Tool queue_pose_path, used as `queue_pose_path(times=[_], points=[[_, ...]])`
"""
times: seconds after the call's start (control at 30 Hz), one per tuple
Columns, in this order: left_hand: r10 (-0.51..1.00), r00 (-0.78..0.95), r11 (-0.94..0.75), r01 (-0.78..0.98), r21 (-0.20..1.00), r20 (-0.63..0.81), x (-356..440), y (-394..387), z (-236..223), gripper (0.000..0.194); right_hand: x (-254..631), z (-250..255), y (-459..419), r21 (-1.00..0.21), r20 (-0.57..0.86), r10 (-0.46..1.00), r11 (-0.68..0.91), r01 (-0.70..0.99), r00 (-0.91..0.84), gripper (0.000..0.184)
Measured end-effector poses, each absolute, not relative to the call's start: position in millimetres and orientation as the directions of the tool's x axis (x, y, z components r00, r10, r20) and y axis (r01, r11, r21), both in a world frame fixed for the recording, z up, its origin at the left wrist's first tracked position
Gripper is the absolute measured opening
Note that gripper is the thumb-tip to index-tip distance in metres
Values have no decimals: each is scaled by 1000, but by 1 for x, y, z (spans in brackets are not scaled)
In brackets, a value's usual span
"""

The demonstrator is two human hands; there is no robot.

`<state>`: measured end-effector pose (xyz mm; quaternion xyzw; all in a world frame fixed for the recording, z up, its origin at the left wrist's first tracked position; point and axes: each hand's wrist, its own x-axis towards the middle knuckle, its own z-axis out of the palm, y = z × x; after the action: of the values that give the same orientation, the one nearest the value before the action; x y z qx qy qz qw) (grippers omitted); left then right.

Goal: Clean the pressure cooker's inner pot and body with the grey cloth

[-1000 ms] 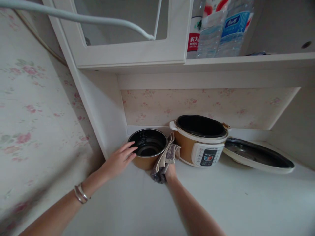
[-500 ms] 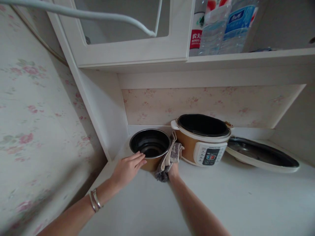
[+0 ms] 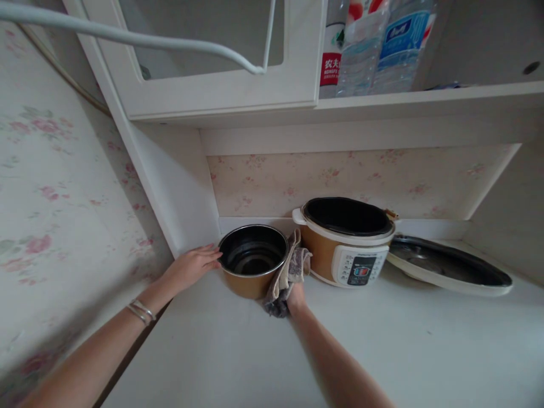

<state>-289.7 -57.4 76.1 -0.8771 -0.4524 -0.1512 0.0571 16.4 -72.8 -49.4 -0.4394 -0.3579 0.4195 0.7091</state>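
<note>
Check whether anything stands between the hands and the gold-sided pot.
Between the right hand and the pot is the bunched cloth, against the pot's right side. Nothing visible stands between the left hand and the pot; that hand's fingertips are at the left rim.

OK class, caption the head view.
Left hand at a black-lined pot, right hand holding a cloth to its side.

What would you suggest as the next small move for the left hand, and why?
I would probably settle the left hand more fully around the pot's left side to steady it: only its fingertips are at the rim there, while the right hand has the cloth against the opposite side.
</note>
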Motion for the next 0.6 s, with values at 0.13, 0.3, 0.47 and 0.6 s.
queue_pose_path(times=[0.13, 0.3, 0.47, 0.6], points=[[770, 433, -509, 860, 43, 469, -249, -80, 57, 45, 19, -46, -68, -921, 136, 895, 272, -278, 424, 57], [759, 398, -540, 826, 159, 515, -206, -123, 50, 41, 26, -48, -65, -922, 144, 885, 282, -264, 443, 61], [707, 488, -631, 761, 147, 511, -234, -103, 70, 42, 29, -52, -65, -935, 128, 893, 254, -248, 431, 55], [750, 451, -545, 836, 65, 484, -257, -62, 71, 48, 28, -52, -64, -933, 123, 894, 252, -257, 432, 57]])
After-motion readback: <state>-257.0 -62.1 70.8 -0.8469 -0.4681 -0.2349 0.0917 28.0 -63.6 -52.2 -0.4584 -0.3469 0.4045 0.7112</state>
